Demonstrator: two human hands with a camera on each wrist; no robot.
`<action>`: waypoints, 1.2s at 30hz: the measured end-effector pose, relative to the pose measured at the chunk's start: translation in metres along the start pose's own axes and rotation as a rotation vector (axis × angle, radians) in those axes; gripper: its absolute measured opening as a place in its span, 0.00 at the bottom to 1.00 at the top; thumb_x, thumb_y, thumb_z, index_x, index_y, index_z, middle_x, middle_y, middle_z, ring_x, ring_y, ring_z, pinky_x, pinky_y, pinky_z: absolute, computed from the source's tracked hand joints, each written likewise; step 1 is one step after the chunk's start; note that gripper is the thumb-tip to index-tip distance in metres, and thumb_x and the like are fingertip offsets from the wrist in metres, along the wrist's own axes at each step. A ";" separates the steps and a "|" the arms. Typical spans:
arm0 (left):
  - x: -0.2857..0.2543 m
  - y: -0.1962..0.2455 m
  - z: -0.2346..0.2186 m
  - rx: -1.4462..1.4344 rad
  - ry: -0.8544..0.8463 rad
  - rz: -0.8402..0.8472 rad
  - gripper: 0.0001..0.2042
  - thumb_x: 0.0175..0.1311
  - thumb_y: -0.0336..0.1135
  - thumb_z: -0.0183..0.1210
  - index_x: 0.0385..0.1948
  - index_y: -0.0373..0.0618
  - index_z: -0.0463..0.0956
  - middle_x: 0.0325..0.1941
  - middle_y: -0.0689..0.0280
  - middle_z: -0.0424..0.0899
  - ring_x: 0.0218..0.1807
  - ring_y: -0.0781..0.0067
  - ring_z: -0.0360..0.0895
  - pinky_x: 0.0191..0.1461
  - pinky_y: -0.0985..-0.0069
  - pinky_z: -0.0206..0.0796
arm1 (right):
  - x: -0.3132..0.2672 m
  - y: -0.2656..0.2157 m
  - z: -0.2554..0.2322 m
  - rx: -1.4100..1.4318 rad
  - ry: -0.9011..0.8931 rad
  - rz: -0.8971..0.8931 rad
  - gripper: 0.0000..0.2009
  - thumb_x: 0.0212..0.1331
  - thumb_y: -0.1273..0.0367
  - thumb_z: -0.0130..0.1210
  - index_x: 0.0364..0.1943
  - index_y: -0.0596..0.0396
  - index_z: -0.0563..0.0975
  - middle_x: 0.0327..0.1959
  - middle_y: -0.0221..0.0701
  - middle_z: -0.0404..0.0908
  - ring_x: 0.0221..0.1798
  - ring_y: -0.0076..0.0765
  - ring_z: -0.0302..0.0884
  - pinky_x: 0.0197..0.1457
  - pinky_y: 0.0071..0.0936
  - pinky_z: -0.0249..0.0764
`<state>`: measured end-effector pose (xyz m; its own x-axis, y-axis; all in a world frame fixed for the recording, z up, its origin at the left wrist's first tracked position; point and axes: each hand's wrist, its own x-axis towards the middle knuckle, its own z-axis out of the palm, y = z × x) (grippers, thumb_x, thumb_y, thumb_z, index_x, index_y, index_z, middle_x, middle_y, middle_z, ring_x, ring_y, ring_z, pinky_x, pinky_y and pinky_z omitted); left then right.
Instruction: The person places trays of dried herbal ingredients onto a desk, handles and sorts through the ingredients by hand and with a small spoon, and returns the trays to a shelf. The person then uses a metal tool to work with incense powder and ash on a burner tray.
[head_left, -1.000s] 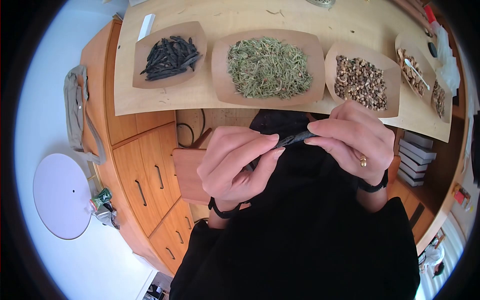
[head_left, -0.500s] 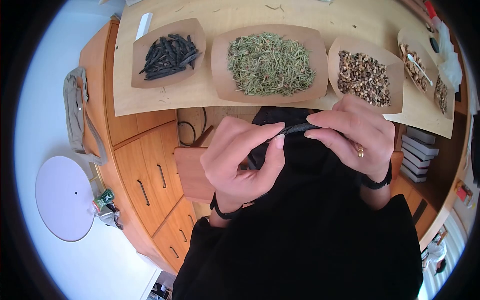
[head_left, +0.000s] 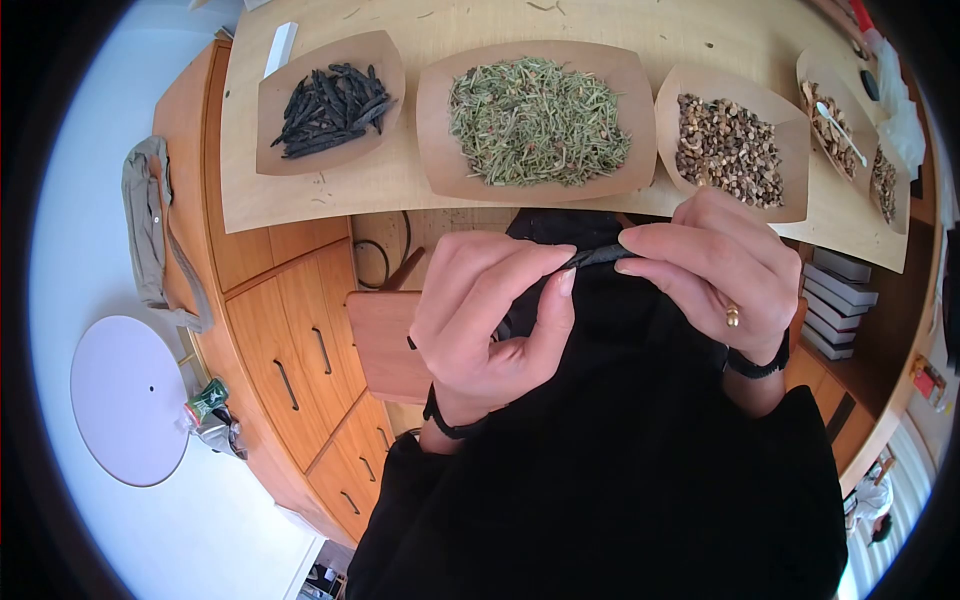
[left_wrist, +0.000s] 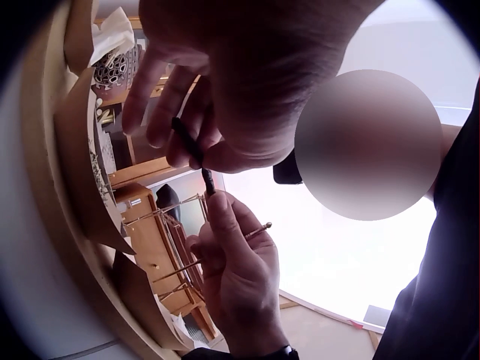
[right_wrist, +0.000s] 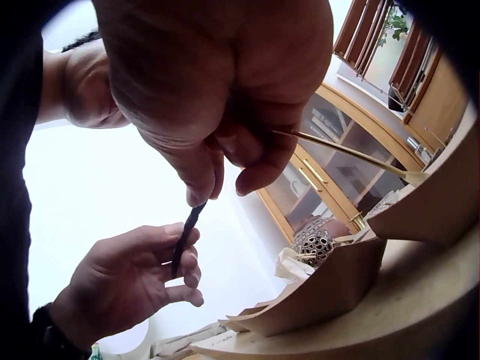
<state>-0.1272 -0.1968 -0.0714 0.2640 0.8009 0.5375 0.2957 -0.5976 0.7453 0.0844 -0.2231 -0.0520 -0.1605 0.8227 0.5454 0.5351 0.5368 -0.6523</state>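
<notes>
In the head view my left hand (head_left: 485, 310) and right hand (head_left: 725, 265) face each other in front of the chest. Between them is a short, wrinkled dried black pod (head_left: 598, 257), each hand pinching one end between thumb and fingers. The left wrist view shows the pod (left_wrist: 187, 139) as a thin dark strip. Tucked in the right hand's lower fingers is a slim golden stick (right_wrist: 349, 154) with a flattened tip; its ball-shaped end (head_left: 732, 317) pokes out below. Similar black pods (head_left: 335, 110) lie heaped in a brown paper tray (head_left: 375, 48) at the table's left.
Along the table (head_left: 290, 205) stand a large tray of green dried herb (head_left: 540, 120) and a tray of brown chopped pieces (head_left: 730, 150). Further right, a white spoon (head_left: 840, 133) lies on a tray of shavings. Wooden drawers (head_left: 300, 350) are at the left.
Both hands have risen a little and shifted slightly right in the head view, still pinching the pod. My left thumb tip has come up closer under the pod.
</notes>
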 end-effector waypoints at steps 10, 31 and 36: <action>-0.002 0.003 -0.001 0.004 0.015 -0.024 0.12 0.50 0.18 0.69 0.37 0.40 0.87 0.31 0.64 0.84 0.31 0.64 0.77 0.33 0.73 0.69 | 0.000 0.000 0.000 -0.046 -0.005 -0.019 0.17 0.43 0.74 0.77 0.40 0.60 0.86 0.22 0.30 0.74 0.22 0.35 0.70 0.24 0.30 0.63; -0.005 0.000 -0.012 -0.057 0.023 0.080 0.12 0.53 0.17 0.70 0.39 0.34 0.83 0.32 0.59 0.84 0.33 0.63 0.79 0.37 0.74 0.69 | 0.003 0.002 -0.006 -0.017 0.010 -0.042 0.17 0.42 0.72 0.77 0.39 0.63 0.86 0.21 0.31 0.76 0.21 0.34 0.70 0.24 0.29 0.63; -0.004 0.000 -0.012 -0.037 0.029 0.133 0.11 0.53 0.18 0.70 0.38 0.35 0.83 0.32 0.59 0.83 0.33 0.62 0.79 0.36 0.73 0.72 | 0.003 0.000 -0.006 -0.002 0.020 -0.039 0.17 0.42 0.72 0.77 0.39 0.63 0.86 0.21 0.31 0.76 0.21 0.34 0.70 0.24 0.29 0.63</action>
<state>-0.1397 -0.1997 -0.0693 0.2719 0.7158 0.6432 0.2252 -0.6971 0.6807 0.0887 -0.2218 -0.0469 -0.1650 0.7972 0.5808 0.5306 0.5681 -0.6290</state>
